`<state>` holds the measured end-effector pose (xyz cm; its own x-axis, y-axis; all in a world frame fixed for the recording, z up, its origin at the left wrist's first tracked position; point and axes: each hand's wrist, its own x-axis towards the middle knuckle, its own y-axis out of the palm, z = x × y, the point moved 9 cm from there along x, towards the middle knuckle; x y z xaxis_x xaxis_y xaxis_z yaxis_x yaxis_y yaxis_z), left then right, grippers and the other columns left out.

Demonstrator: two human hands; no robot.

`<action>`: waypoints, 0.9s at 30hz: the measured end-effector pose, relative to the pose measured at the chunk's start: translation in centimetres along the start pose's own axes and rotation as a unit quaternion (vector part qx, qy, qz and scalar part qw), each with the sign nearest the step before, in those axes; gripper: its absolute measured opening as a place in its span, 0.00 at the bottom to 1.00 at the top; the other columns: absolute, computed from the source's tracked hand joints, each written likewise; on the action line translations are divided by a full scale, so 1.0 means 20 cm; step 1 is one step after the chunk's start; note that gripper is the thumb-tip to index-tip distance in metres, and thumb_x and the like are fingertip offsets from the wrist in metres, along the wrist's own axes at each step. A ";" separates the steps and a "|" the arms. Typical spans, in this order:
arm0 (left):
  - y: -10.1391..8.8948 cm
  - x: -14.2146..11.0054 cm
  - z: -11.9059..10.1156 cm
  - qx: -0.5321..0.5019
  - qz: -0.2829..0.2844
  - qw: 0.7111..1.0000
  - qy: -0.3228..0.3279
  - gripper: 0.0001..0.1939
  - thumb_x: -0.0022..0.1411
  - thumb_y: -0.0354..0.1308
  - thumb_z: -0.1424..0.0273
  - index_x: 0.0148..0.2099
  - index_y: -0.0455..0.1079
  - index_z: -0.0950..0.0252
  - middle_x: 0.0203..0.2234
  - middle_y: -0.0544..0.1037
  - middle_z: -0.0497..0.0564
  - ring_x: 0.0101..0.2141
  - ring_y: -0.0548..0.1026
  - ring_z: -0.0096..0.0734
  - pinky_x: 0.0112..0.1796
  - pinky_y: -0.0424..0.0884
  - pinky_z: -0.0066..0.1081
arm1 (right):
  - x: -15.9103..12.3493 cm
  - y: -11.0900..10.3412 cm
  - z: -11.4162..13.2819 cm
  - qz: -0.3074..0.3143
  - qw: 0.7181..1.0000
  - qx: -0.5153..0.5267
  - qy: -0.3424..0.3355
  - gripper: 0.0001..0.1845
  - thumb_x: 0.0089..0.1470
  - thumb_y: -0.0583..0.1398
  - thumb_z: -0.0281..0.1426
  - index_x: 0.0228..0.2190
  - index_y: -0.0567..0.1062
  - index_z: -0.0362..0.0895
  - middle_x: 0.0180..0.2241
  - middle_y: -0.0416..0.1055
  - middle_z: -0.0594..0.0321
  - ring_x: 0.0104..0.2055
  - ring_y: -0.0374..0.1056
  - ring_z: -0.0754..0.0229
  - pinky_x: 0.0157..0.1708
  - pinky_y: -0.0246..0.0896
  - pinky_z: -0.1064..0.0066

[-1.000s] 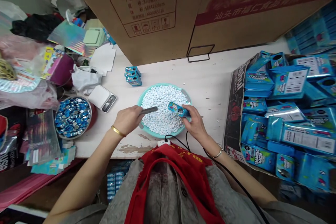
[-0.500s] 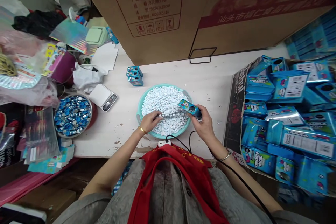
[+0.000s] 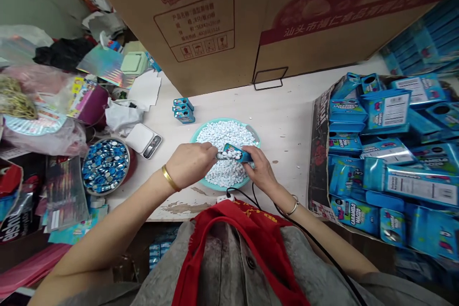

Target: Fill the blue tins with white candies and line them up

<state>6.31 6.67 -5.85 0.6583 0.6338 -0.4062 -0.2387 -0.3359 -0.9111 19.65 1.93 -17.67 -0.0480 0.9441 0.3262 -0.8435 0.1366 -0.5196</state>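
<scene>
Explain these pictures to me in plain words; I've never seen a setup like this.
There is no machine here: a person works with two bare hands. Every picture comes from one camera worn on that person's head, looking forward and down, so you see roughly what they see.

The left hand grips a thin tool, mostly hidden now by the fingers and some white pieces. The right hand holds a small blue box. Both are above a pale green basin full of white pieces.

On the table stand three more blue boxes, behind the basin. To the left is a red bowl of blue and silver pieces. To the right is a dark carton filled with blue packages.
</scene>
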 end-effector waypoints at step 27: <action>0.34 0.26 1.35 -0.044 -0.117 0.958 -0.258 0.26 0.61 0.41 0.47 0.44 0.70 0.59 0.28 0.78 0.50 0.22 0.71 0.34 0.25 0.61 0.27 | 0.26 -1.06 -0.48 -0.267 0.933 -0.195 0.142 0.21 0.59 0.57 0.43 0.51 0.69 0.45 0.49 0.69 0.51 0.53 0.63 0.50 0.57 0.58 0.51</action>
<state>-11.07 26.49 -15.98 0.2413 0.9513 -0.1920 -0.0506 -0.1853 -0.9814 42.42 6.83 -12.63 0.5128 0.7442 0.4279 -0.4446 0.6566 -0.6092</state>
